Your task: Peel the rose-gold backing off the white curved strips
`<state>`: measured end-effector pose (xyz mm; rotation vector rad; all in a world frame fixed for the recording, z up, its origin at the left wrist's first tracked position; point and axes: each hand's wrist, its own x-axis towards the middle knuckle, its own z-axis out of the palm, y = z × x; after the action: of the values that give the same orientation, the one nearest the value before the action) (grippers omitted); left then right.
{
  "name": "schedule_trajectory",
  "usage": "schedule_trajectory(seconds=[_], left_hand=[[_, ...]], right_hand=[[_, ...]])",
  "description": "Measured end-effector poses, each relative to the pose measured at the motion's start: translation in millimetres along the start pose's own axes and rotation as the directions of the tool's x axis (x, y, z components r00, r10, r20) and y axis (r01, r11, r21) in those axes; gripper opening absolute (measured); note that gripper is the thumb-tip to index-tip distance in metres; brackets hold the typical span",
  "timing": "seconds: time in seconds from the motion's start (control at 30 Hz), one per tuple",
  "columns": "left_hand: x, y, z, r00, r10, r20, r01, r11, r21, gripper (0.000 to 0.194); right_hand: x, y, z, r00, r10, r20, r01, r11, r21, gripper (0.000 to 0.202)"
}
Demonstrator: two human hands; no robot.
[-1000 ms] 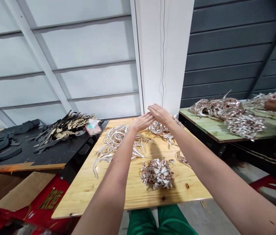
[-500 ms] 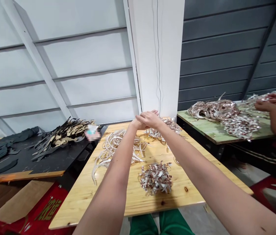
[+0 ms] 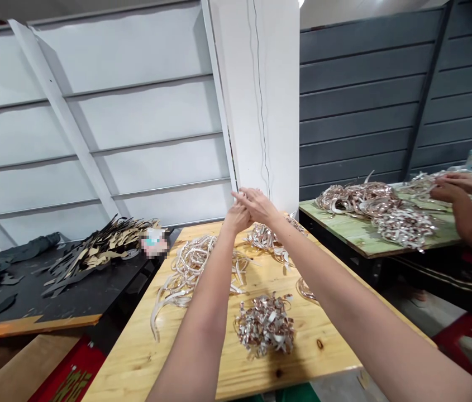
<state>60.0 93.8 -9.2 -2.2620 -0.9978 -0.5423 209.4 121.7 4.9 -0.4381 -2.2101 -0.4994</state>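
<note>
My arms reach straight out over the wooden table, and the hands meet above its far edge. My right hand lies across my left hand, with its fingers stretched out to the left. The left hand's fingers are mostly hidden behind the right. No strip shows in either hand. Below them, pale curled strips lie in a loose tangle on the left. Shiny rose-gold strips are heaped behind my right forearm. Nearer to me sits a pile of short metallic clippings.
On the left, a black table carries dark and tan strips. A green-topped table on the right holds more shiny strips, where another person's hands work. A white pillar stands straight ahead.
The view has tilted up, so the tables sit lower in the picture. My hands stay together, but the right hand's fingers now point out leftward across the left hand.
</note>
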Motion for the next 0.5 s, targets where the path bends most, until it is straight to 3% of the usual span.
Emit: schedule_trajectory(seconds=[0.1, 0.2, 0.3, 0.4, 0.47, 0.5], left_hand=[[-23.1, -8.3, -4.9, 0.987, -0.018, -0.159, 0.021, 1.0, 0.012, 0.077], [-47.7, -15.0, -10.9, 0.97, 0.05, -0.239, -0.05, 0.999, 0.003, 0.085], [-67.6, -15.3, -16.8, 0.953, 0.13, -0.274, -0.14, 0.99, -0.017, 0.092], [-81.4, -5.2, -22.7, 0.938, 0.1, -0.333, -0.127, 0.99, -0.061, 0.093], [-88.8, 7.5, -26.5, 0.958, 0.065, -0.278, -0.117, 0.977, -0.178, 0.086], [-92.6, 15.2, -28.3, 0.981, 0.067, -0.182, -0.115, 0.956, -0.269, 0.081]], right_hand=[[-9.9, 8.8, -10.3, 0.992, 0.011, -0.126, -0.007, 1.0, 0.031, 0.082], [-25.5, 9.6, -15.5, 0.986, -0.103, -0.131, 0.115, 0.99, 0.087, 0.094], [-35.3, -2.4, -13.4, 0.965, -0.241, -0.104, 0.256, 0.952, 0.169, 0.101], [-35.2, -23.6, -6.4, 0.952, -0.278, -0.13, 0.302, 0.922, 0.242, 0.105], [-33.6, -40.2, -0.3, 0.923, -0.369, -0.107, 0.384, 0.881, 0.276, 0.107], [-33.6, -48.7, 3.2, 0.898, -0.436, -0.065, 0.435, 0.853, 0.287, 0.107]])
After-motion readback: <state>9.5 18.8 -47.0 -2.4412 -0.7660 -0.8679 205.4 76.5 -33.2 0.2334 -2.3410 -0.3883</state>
